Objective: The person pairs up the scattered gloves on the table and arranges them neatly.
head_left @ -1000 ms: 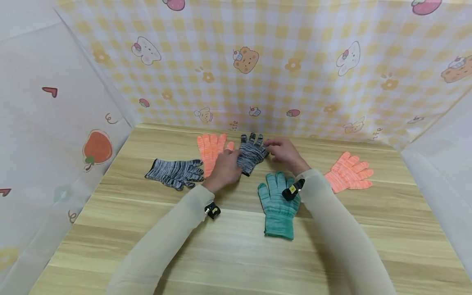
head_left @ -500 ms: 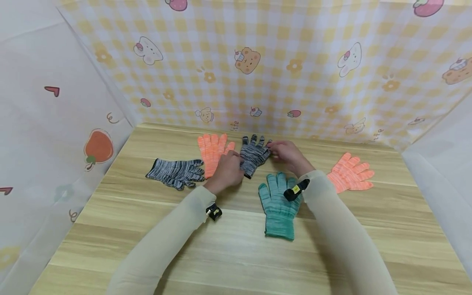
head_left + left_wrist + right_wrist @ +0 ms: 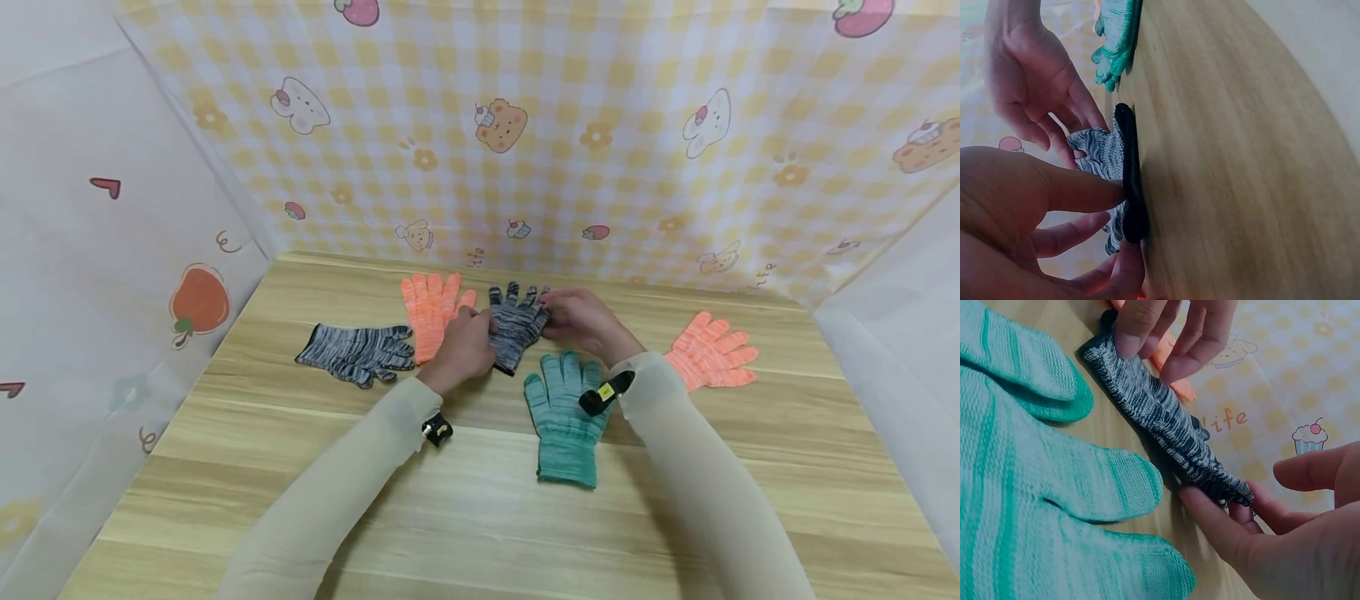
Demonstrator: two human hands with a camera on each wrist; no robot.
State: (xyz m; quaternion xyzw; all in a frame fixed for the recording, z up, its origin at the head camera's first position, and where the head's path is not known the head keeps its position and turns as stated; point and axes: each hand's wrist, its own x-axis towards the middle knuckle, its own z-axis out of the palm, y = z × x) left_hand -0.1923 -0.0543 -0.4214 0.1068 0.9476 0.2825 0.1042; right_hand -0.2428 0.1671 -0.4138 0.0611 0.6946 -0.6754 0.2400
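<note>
A black-and-grey striped knit glove (image 3: 516,323) lies near the back of the table, fingers toward the patterned cloth. My left hand (image 3: 467,346) pinches it near its black-edged cuff, thumb on top and fingers along the lower side in the left wrist view. On its other side, my right hand (image 3: 591,323) holds the edge by the glove's fingers between thumb and fingertips, in the right wrist view (image 3: 1310,531). Behind my left hand is an orange glove (image 3: 430,312), partly covered. A green glove (image 3: 567,433) lies flat just in front of my right hand, partly under that wrist.
Another grey striped glove (image 3: 354,352) lies sideways at the left. A second orange glove (image 3: 708,354) is at the right, beside my right sleeve. Yellow checked cloth (image 3: 600,150) hangs behind the wooden table (image 3: 465,517); white sheeting (image 3: 90,333) borders the left side.
The grey striped glove between my hands has slid slightly toward me. My right hand has shifted a little toward me along with it. The other gloves have stayed in place.
</note>
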